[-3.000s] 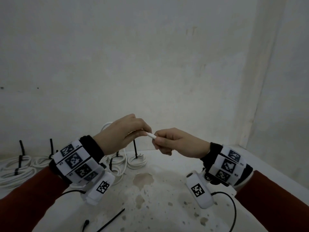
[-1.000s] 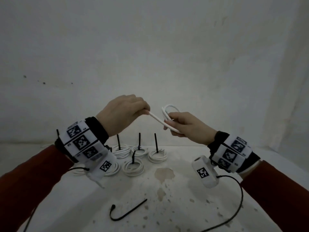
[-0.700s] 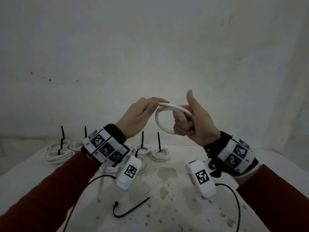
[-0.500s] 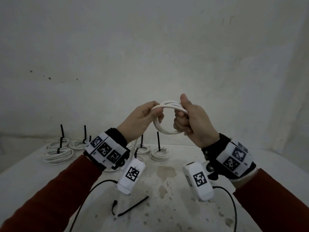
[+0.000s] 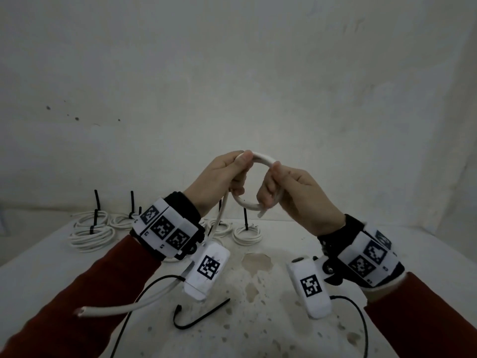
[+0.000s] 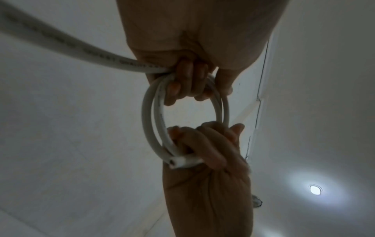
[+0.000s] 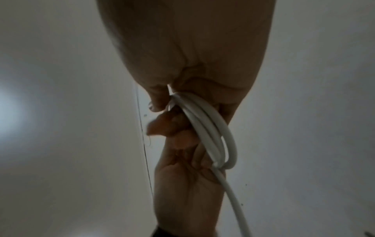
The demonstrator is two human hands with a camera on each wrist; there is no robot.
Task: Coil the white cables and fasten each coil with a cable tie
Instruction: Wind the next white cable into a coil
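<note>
Nearest the camera, the free tail of the white cable [image 5: 121, 307] hangs across the left sleeve [image 5: 85, 293], cut end pointing left; approx. one more turn of slack remains, judging by its length. On the worktop [image 5: 258, 319] just beyond lies a loose black cable tie [image 5: 200, 316], hooked at one end, not yet used. Above it, both hands are raised w/ the coil [image 5: 247, 202] held between them, clear of the worktop. Left hand [image 5: 219, 179]: fingers curled round the coil's left side, thumb pressing the top strand; the tail exits below this hand. Right hand [image 5: 291, 192]: fingers curled round the coil's right side, clamping the turns; the short starting end sticks out beneath its fingers. Left wrist view shows at least two turns side by side in the coil [image 6: 150, 121]. Step in hand: winding, not fastening. Next move, as a judgement: left hand feeds the remaining tail round for the last turn while right hand keeps the turns clamped; then one hand must hold the whole coil so the other can fetch the tie. Risk: turns springing apart on re-grip. Farthest, at the worktop's rear near the wall, sit finished coils [image 5: 90, 232], each w/ a black tie standing up.
</note>
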